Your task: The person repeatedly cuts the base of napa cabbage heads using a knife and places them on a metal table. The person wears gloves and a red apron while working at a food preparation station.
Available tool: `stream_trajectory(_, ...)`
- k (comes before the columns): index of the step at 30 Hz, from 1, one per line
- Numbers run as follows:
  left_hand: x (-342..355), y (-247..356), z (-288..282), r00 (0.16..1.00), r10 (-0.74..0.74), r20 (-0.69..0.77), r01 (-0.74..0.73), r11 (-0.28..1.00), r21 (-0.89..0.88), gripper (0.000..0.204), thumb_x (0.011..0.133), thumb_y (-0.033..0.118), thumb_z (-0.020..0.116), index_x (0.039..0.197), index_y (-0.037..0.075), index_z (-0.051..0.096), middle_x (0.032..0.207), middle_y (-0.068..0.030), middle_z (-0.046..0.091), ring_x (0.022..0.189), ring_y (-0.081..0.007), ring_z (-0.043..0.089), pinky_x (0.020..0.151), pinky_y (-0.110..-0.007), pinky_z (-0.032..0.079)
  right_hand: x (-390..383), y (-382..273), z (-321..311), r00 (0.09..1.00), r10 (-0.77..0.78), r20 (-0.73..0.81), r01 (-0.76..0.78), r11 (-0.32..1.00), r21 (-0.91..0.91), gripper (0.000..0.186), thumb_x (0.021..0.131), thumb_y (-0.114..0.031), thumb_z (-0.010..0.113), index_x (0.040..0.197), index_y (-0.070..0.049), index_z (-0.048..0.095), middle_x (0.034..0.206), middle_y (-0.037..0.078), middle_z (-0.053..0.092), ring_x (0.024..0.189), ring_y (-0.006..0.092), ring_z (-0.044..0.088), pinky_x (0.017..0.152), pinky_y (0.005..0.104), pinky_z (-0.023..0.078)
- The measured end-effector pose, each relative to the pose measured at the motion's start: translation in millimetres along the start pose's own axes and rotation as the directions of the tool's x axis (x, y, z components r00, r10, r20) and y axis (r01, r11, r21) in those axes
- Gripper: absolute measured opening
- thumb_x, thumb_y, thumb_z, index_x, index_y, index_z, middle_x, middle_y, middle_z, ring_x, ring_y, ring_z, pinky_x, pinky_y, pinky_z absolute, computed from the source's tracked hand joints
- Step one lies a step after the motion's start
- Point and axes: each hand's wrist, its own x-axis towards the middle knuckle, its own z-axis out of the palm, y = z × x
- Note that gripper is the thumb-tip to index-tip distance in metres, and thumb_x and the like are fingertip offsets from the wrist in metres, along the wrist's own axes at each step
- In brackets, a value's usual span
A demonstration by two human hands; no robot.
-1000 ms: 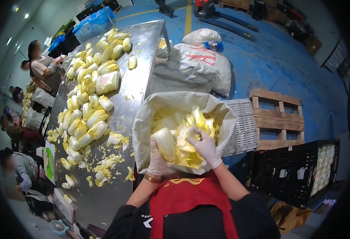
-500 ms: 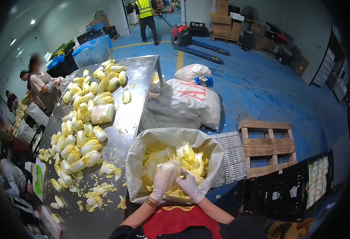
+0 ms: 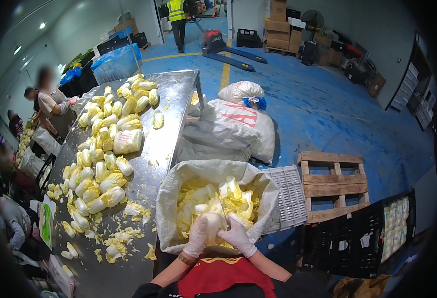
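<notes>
Cabbage (image 3: 212, 224), pale and smooth with a waxy white rib, sits clamped between both gloved hands over the mouth of a sack. Left hand (image 3: 197, 237) wraps its fingers around the head from nine o'clock; right hand (image 3: 237, 237) closes on it from three o'clock, a thin blade-like sliver rising from that grip, too small to tell for sure. Both gloves are thin, whitish and slightly wrinkled. Directly below and towards twelve o'clock gapes the woven white sack (image 3: 171, 198), its rim rolled outward, filled with crinkled yellow-green leaves and trimmings. At nine o'clock stretches a dull, scuffed steel table (image 3: 171, 124) heaped with trimmed cabbage heads (image 3: 104, 159) and loose scraps. At three o'clock leans a ribbed white plastic crate (image 3: 289, 198), beyond it a rough wooden pallet (image 3: 333, 186).
</notes>
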Motion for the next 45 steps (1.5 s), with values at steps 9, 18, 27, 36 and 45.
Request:
stream_trajectory(9,17.5,12.0,23.3,0.973,0.188,-0.135,-0.050,0.740,0.670,0.058,0.081,0.039,0.070,0.119,-0.001,0.053,0.106,-0.0208,0.062,0.099,-0.0327,0.062,0.089,-0.037,0.047,5.5,-13.3,-0.6,0.975,-0.038,-0.217,-0.011,0.975,-0.222,0.023,0.074,-0.015,0.065,0.093,-0.004,0.061,0.076,0.017,0.064,0.071,0.0344,0.064,0.065,0.0390,0.051)
stream_trajectory(18,19.5,-6.3,-29.4,0.997,-0.056,0.059,0.060,0.996,-0.065,0.060,0.086,0.040,0.067,0.129,0.002,0.049,0.111,-0.0083,0.061,0.098,-0.0140,0.058,0.085,-0.029,0.049,26.7,12.3,-7.1,0.978,-0.058,-0.200,0.021,0.983,-0.184,0.036,0.076,-0.022,0.066,0.108,-0.007,0.064,0.084,0.019,0.067,0.079,0.0347,0.066,0.070,0.0382,0.052)
stream_trajectory(27,8.5,-6.5,-31.3,0.985,-0.029,0.169,0.106,0.878,-0.467,0.088,0.080,0.066,0.060,0.139,0.005,0.038,0.129,-0.0116,0.052,0.114,-0.0201,0.054,0.096,-0.035,0.047,31.0,3.3,-13.8,0.998,0.063,0.016,-0.060,0.991,-0.119,0.049,0.081,-0.038,0.072,0.115,-0.004,0.062,0.090,0.012,0.069,0.069,0.0216,0.064,0.061,0.0323,0.050)
stream_trajectory(36,10.5,-10.5,-31.9,0.965,-0.180,0.191,0.236,0.914,-0.330,0.070,0.090,0.061,0.050,0.128,0.002,0.048,0.117,-0.0096,0.058,0.106,-0.0174,0.057,0.092,-0.032,0.047,17.4,-10.1,7.0,0.966,0.150,0.212,-0.188,0.967,0.174,0.042,0.074,-0.028,0.077,0.103,-0.002,0.060,0.087,0.006,0.062,0.078,0.0168,0.058,0.073,0.0295,0.047)
stream_trajectory(45,10.2,-31.6,-24.1,0.999,-0.033,-0.013,0.032,0.998,-0.061,0.062,0.091,0.060,0.051,0.115,0.003,0.054,0.100,-0.0054,0.060,0.091,-0.0128,0.059,0.079,-0.027,0.050,11.1,-17.5,13.9,0.996,0.037,0.082,-0.033,0.998,-0.044,0.041,0.070,-0.030,0.076,0.090,-0.002,0.054,0.078,0.012,0.058,0.069,0.0247,0.058,0.066,0.0336,0.047)
